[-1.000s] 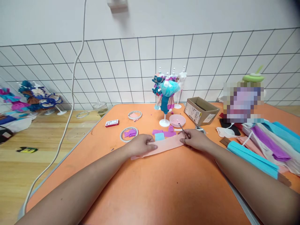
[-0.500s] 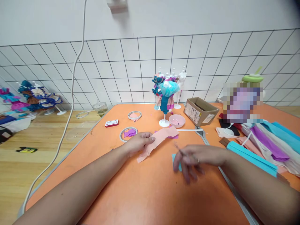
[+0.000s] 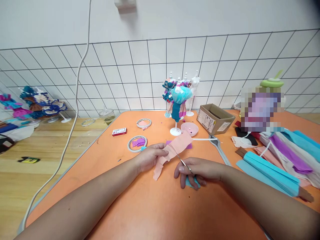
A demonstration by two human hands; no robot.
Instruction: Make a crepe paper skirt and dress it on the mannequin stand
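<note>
My left hand [image 3: 153, 156] pinches a strip of pale pink crepe paper [image 3: 181, 142] between thumb and fingers, above the orange table. The strip slants, its uneven lower end hanging below my fingers. In my right hand [image 3: 197, 171] is a slim metal tool, by its look tweezers [image 3: 184, 162], with the tip at the strip's edge; its other end is partly hidden. Under my right fingers lies a turquoise paper scrap [image 3: 192, 182]. A purple paper piece [image 3: 169, 142] shows behind the pink strip.
Beyond my hands stand a pink bowl [image 3: 189, 128], dressed mannequin figures [image 3: 176, 115] and a cardboard box [image 3: 209, 125]. Tape rolls [image 3: 130, 145] and a small red-and-white box [image 3: 119, 132] lie left. Folded crepe paper [image 3: 272, 173] is piled right. A white cable [image 3: 78, 86] hangs at left.
My right hand has moved left and slightly up, bringing the metal tool to the pink strip. My left hand has shifted the strip slightly right.
</note>
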